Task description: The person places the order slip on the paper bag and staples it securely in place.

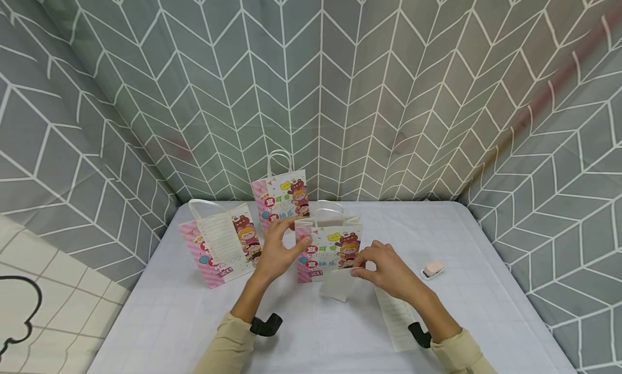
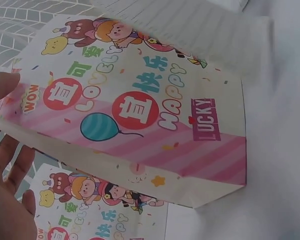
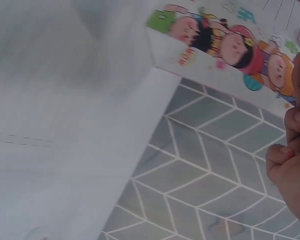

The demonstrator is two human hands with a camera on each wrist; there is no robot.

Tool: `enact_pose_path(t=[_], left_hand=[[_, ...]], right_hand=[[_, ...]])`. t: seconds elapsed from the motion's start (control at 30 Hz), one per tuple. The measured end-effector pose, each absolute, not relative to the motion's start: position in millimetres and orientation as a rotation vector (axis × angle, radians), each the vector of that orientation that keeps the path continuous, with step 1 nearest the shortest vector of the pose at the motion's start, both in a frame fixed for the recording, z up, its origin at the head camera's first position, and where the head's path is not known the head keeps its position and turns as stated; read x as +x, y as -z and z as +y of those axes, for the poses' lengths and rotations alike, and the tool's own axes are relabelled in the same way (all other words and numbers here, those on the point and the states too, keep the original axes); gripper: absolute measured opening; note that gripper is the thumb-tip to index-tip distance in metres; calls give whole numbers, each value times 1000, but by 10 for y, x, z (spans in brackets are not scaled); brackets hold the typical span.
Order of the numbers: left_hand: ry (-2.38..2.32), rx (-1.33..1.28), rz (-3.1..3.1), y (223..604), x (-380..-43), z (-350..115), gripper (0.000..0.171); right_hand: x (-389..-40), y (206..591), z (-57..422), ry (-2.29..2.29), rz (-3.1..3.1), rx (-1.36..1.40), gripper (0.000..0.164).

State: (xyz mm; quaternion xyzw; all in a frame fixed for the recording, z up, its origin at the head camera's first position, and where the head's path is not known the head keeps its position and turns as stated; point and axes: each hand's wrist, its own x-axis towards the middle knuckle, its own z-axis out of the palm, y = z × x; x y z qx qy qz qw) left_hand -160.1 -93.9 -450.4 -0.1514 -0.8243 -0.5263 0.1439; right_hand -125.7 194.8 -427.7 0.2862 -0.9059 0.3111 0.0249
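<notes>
A pink-and-white paper gift bag (image 1: 323, 255) with cartoon figures stands upright in the middle of the table. My left hand (image 1: 277, 255) grips it by its left upper side, thumb on the printed front and fingers behind, as the left wrist view also shows. My right hand (image 1: 386, 269) pinches a white paper sheet (image 1: 335, 287) by its right edge, in front of the bag's lower part. Faint printed lines show on that sheet (image 2: 200, 35) in the left wrist view. Curled fingers (image 3: 295, 122) of the right hand appear beside the bag in the right wrist view.
Left of my left hand leans another such bag (image 1: 194, 244) with a lined sheet (image 1: 221, 236) over its front. A third bag (image 1: 272, 193) stands behind. Under my right forearm lies a lined strip (image 1: 396, 317); a small pink-and-white object (image 1: 432, 269) is farther right.
</notes>
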Motion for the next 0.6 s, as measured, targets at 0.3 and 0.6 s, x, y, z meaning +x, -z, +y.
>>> enact_pose_path(t=[0.3, 0.6], left_hand=[[1580, -543, -2380, 4443, -1642, -870, 59], [1578, -554, -2362, 4417, -1628, -824, 69]], right_hand=[[-1346, 4030, 1812, -954, -2709, 798, 6], [-1394, 3889, 1674, -865, -2636, 705, 11]])
